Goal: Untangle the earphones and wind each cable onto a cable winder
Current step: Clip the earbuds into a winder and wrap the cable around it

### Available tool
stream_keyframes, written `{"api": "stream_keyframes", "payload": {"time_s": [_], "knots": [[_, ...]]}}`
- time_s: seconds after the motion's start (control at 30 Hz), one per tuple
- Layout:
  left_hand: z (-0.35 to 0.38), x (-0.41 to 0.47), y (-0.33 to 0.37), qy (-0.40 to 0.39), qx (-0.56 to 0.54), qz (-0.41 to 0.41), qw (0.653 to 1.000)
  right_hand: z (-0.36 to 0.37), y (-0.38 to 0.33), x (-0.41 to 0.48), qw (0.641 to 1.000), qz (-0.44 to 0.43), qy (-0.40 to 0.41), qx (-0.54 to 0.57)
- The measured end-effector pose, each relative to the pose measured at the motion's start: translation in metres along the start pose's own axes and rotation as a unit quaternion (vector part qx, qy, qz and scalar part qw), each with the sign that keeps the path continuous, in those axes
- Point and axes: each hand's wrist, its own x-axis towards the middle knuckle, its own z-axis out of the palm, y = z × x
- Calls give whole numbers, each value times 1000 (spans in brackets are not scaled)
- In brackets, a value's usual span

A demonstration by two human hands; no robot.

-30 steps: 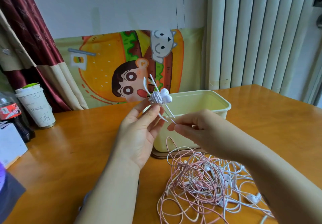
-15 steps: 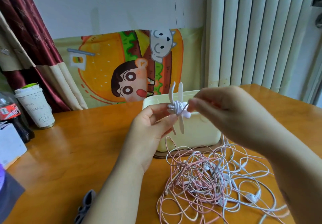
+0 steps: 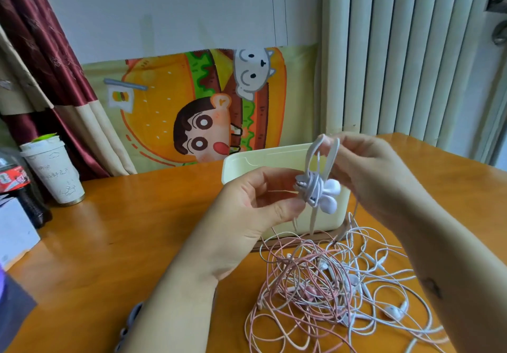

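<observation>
Held above table [image 3: 137,229], before cream box [image 3: 247,166]: white winder [image 3: 314,188], cable wound on, shifted right since half a second ago; left hand [image 3: 247,215] pinching its middle as before; right hand [image 3: 370,177], raised, now pinching its upper prong tips; tangled cables [image 3: 315,292] heaped on table below.

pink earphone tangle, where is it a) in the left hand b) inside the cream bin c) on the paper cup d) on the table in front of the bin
d: the pink earphone tangle lies on the wooden table, nearer than the cream bin; the left hand grips wound white earphones.
</observation>
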Motion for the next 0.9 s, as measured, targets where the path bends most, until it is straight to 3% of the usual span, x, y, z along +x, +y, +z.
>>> {"api": "stream_keyframes", "payload": {"time_s": [0.07, 0.13, 0.27, 0.37, 0.67, 0.9], "knots": [[2, 1, 3, -6, -82, -11, 997, 9, 7, -1, 996, 43, -51, 59], [3, 2, 4, 13, -151, -13, 988, 18, 13, -2, 994, 56, -74, 50], [-1, 6, 4, 101, -259, -12, 960, 29, 11, -8, 991, 19, -103, -87], [-4, 8, 2, 149, -279, -12, 949, 33, 4, -13, 977, -2, -131, -167], [-15, 12, -7, 249, -237, -19, 939, 31, -17, -23, 942, -72, -151, -291], [-10, 7, -8, 186, -61, -33, 980, 17, -32, -20, 942, -148, -36, -299]]}}
